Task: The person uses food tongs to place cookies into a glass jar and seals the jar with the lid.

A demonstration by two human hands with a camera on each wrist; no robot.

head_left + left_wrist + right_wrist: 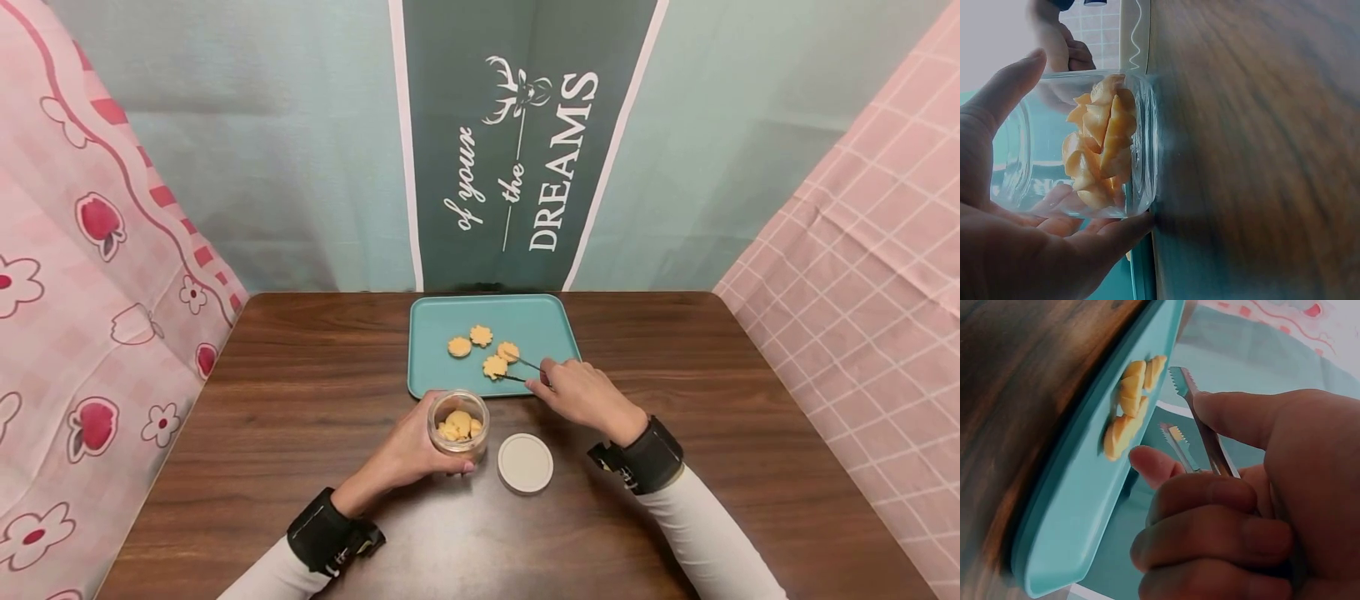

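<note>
While left hand (408, 454) grips jar (458, 425), right hand (585, 396) pinches tweezers (525, 371).

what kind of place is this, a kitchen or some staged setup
Likely a staged tabletop booth, not a kitchen: a wooden table walled in by hung fabric sheets and a printed banner, with only a teal tray.

Head view: even, soft light, sharp, wide-angle bending at edges. Wrist views dimmer; table (1260, 125) blurred, tray (1079, 512) soft, pale wash at top left.
</note>
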